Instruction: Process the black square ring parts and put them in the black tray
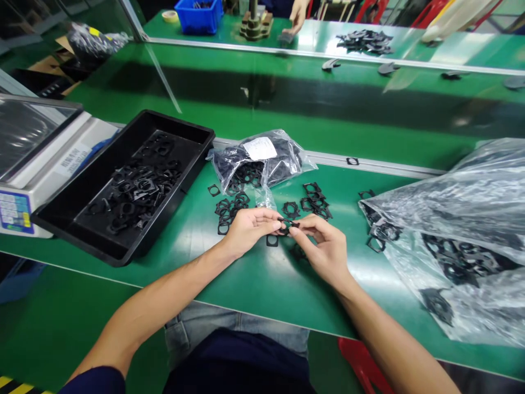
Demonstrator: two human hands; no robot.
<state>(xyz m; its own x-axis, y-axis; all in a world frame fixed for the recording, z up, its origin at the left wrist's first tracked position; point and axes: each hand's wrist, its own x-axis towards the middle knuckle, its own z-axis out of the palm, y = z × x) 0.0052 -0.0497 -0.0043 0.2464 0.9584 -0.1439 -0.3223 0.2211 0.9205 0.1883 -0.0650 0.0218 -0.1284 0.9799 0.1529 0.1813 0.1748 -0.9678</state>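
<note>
My left hand [255, 227] and my right hand [322, 243] meet over the green table. Between their fingertips they pinch a small black frame-like part [286, 225] with an opening in it; whether it is one piece or two pressed together I cannot tell. Just below lies a square black frame [272, 241] on the table. Loose black frames [229, 210] are heaped beyond my left hand, and another pile [315, 201] sits beyond my right. Behind them a clear plastic bag [283, 164] with a white label is full of similar parts.
A black tray [164, 235] with many black parts stands at left, beside a weighing scale [24, 186]. At right lies a large clear bag [443, 191] of black parts. Across the table, a co-worker's hand [298, 16] is near a metal fixture [255, 24] and a blue bin [199, 16].
</note>
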